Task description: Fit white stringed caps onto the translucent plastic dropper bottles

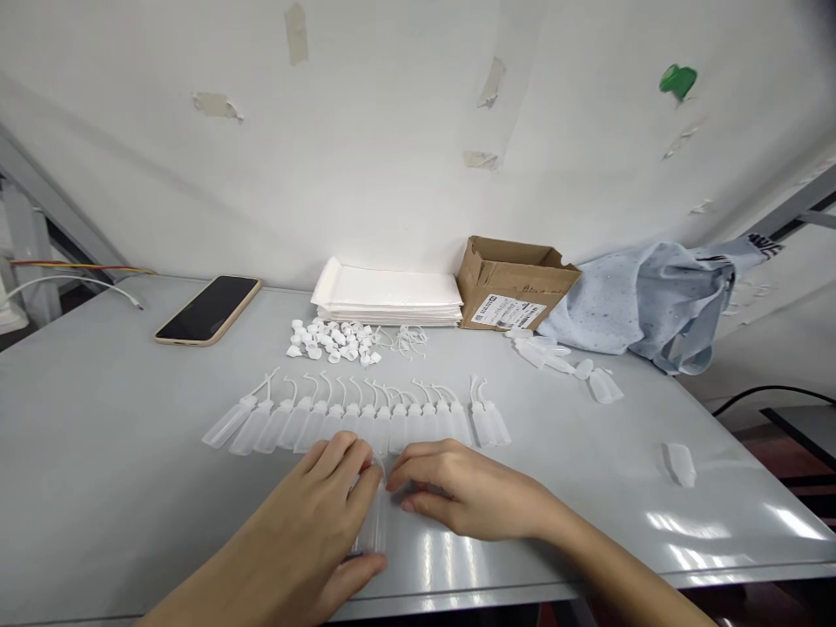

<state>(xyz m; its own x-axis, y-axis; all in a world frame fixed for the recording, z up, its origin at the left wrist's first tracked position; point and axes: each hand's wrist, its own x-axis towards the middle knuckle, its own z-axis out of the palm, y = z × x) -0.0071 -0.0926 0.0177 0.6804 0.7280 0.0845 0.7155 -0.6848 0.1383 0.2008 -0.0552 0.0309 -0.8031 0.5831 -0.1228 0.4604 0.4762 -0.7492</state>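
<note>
Translucent bottle (pixel 374 527), one: gripped in left hand (pixel 336 496), near front edge of grey table (pixel 588 444). Right hand (pixel 457 488): fingers part-curled at bottle's top; whether it grips, cannot tell. Tubed bottles (pixel 382 427), one row: just beyond both hands. Tabletop: extends widely either side. Loose bottle (pixel 680 465): toward right edge. Smartphone (pixel 207 311): back left.

Head view looks forward; angles down across the table (pixel 117 427).

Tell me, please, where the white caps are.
In the head view, the white caps lie left of centre, between the stacked envelopes and the bottle row.
</note>
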